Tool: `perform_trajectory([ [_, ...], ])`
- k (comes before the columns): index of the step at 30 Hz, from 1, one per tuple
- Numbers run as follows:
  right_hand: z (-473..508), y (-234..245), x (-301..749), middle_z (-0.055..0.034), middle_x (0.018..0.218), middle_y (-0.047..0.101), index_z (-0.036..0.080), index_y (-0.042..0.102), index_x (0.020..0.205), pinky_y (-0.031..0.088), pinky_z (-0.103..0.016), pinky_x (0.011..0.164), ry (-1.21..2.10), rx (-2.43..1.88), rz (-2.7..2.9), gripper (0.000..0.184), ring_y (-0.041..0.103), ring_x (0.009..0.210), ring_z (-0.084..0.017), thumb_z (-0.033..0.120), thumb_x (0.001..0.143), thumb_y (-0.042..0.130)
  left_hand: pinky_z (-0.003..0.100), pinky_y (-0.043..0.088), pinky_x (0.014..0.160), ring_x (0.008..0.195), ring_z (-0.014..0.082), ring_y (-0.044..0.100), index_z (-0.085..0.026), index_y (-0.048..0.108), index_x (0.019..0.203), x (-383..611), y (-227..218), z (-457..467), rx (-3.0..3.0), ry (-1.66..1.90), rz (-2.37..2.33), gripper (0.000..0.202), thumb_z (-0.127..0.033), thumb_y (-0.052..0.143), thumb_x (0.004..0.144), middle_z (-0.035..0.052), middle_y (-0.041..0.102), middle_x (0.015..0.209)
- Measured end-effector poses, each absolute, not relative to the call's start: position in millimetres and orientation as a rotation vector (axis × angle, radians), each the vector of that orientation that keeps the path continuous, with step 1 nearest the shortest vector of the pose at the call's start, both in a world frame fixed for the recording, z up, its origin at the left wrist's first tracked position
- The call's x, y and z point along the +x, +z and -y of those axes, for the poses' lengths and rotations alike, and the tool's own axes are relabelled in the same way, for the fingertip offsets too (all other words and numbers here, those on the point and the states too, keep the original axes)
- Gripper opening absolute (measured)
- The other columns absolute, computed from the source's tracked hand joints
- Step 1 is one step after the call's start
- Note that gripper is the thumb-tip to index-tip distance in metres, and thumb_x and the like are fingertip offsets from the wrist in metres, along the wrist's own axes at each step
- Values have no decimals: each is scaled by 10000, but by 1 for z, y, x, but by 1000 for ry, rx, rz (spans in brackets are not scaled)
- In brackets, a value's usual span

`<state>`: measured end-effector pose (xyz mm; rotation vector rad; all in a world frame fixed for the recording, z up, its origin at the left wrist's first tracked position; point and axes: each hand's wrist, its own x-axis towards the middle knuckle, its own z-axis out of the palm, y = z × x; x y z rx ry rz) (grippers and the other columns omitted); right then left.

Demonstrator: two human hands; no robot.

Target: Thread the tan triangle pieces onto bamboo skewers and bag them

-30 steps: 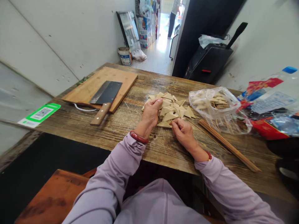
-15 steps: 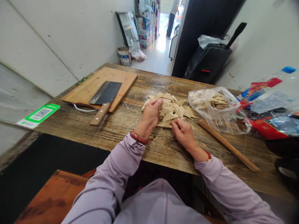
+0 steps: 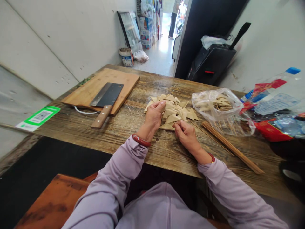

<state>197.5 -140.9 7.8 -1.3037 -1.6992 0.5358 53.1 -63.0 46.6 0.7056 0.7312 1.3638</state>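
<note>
Looking at the loose pile of beige, flat, triangular pieces (image 3: 172, 112) in the middle of the brown, grained wooden table (image 3: 128, 135), we judge each one light, soft and bendable, easily torn at its thin corners, so we would take it across the broad middle with a gentle pinch. Our left hand (image 3: 153, 118) rests against the pile's left side, thumb and fingers drawn close together; we cannot tell whether a piece is between them. Our right hand (image 3: 186, 133) is at the pile's near edge, fingertips gathered narrowly, though what they grip is too small to tell. To the right lies a bundle of long, thin brown wooden sticks (image 3: 232, 148), probably stiff but brittle, best held mid-length. Beyond it sits a clear plastic bag (image 3: 201, 103) with more beige pieces. Far left, a dark-bladed, wooden-handled cleaver (image 3: 108, 94) lies on a pale wooden cutting board (image 3: 126, 76).
</note>
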Motion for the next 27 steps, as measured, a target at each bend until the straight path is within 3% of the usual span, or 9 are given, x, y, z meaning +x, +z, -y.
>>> perform_trajectory([
  [9, 137, 1, 203, 42, 555, 548, 219, 622, 817, 421, -289, 632, 743, -1236, 1571, 320, 514, 542, -137, 461, 991, 505, 234, 523, 644, 679, 124, 677, -154, 710, 874, 44, 48, 57, 688, 1313, -724, 332, -470, 778, 799, 23, 734, 781],
  [16, 126, -1, 203, 47, 575, 548, 209, 624, 783, 420, -259, 646, 756, -1259, 1550, 293, 510, 564, -121, 412, 973, 532, 236, 542, 654, 786, 182, 720, -134, 740, 932, 48, 46, 57, 901, 1203, -734, 361, -283, 892, 640, 66, 777, 880],
  [22, 124, 9, 210, 30, 682, 625, 173, 708, 903, 410, -238, 661, 739, -1335, 1618, 165, 540, 624, -114, 292, 941, 601, 216, 532, 598, 722, 154, 699, -141, 757, 972, 46, 37, 41, 907, 1287, -770, 351, -223, 843, 642, 65, 781, 912],
  [27, 151, 13, 216, -3, 734, 654, 157, 739, 921, 410, -245, 654, 708, -1299, 1632, 197, 569, 666, -130, 287, 926, 591, 195, 524, 586, 683, 114, 667, -150, 748, 954, 45, 40, 44, 918, 1271, -758, 314, -219, 831, 660, 40, 764, 903],
])
